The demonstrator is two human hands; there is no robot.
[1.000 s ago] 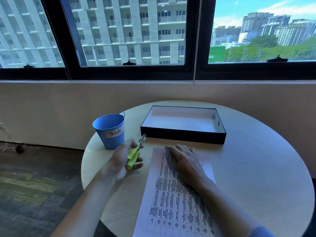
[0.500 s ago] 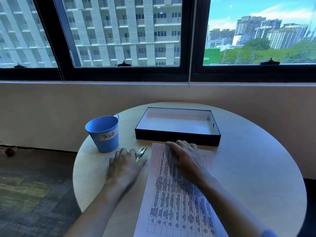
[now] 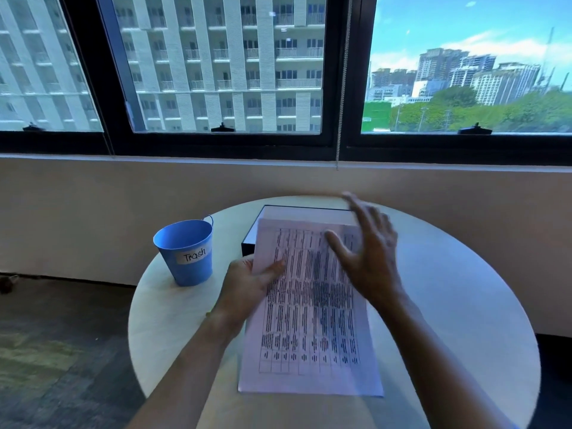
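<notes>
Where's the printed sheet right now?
In the head view the printed sheet is central on the round table, right of the blue Trash bucket, its far end covering the black tray; the left hand pinches its left edge.

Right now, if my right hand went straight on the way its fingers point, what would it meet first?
Probably the box: the right hand points at its far right corner. If it clears the rim, the wall beyond; depth is unclear.

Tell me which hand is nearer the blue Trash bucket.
Left. The left hand pinches the left edge of the paper, close to the bucket; the right hand hovers open over its far right corner, above the black box, farther away.
</notes>
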